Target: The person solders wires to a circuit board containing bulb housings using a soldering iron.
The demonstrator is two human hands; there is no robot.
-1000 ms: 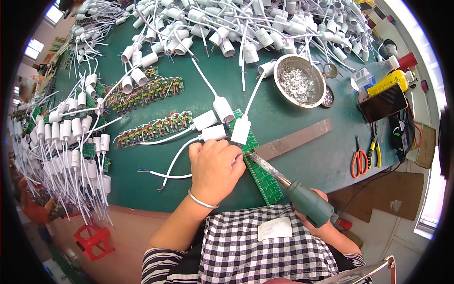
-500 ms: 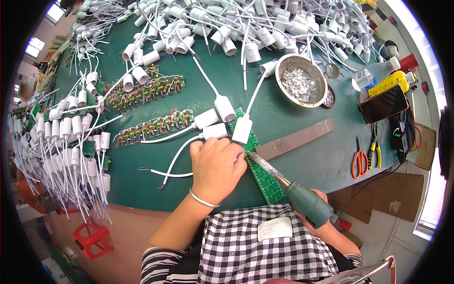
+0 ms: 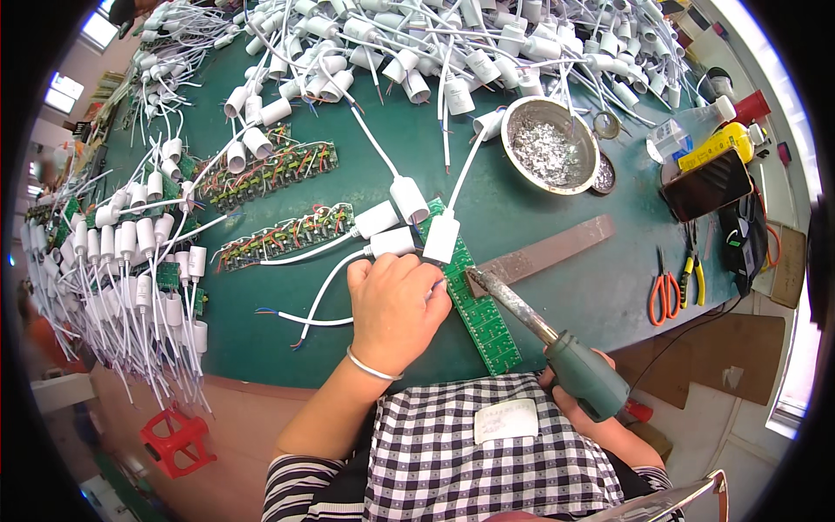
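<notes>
My left hand (image 3: 396,300) is closed in a pinch over the left edge of a long green circuit board (image 3: 489,329), with what looks like a thin wire at the fingertips. In my right hand (image 3: 570,402) is a big soldering iron (image 3: 584,372) with a dark green handle. Its tip is beside the board's right edge, by the end of a flat brown bar (image 3: 557,252). White lamp holders with cables lie across the board's far end: one upright lamp holder (image 3: 442,238), and another (image 3: 409,198) farther left. A third lamp holder (image 3: 393,242) rests just beyond my left knuckles.
A metal bowl (image 3: 522,165) of silvery scraps stands beyond the bar. Orange-handled scissors (image 3: 664,297), yellow-handled pliers (image 3: 692,280) and a dark phone (image 3: 709,187) lie right. Two rows of assembled circuit boards (image 3: 287,237) lie left. Heaped lamp holders (image 3: 483,65) cover the back.
The soldering iron has moved right and slightly toward me, its tip withdrawing from my left fingertips to the board's right edge. My left hand stays almost in place.
</notes>
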